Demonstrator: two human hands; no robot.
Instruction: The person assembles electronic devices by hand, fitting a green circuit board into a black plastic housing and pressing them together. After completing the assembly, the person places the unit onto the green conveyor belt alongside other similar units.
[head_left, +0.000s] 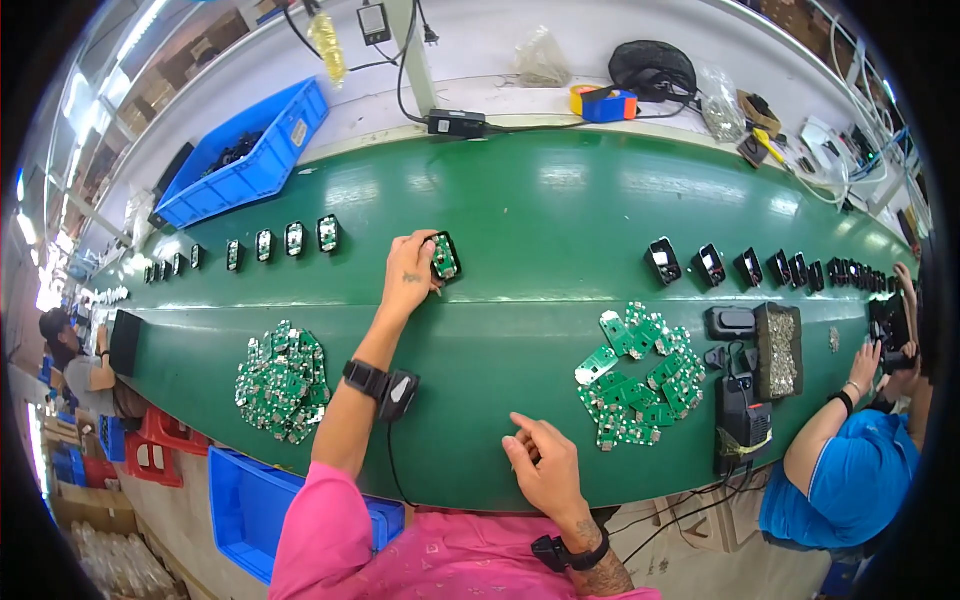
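Observation:
My left hand (408, 270) reaches out over the green bench, its fingers closed round a small black plastic case with a green circuit board (444, 256) inside. My right hand (545, 465) hovers near the front edge with nothing seen in it. Its index finger points outward, the thumb stands apart and the other fingers curl. Left of my left forearm lies a heap of green circuit boards (283, 382). A second pile of boards (640, 378) spreads to the right of my right hand. Several cases with boards in them (295, 240) stand in a row at the left.
At the right runs a row of open black cases (709, 264). Near the right pile sit a soldering-type station (743, 415) and a tray of shiny small parts (778, 350). A blue bin (245, 155) stands at the back left. A co-worker in blue (850, 470) works at the right.

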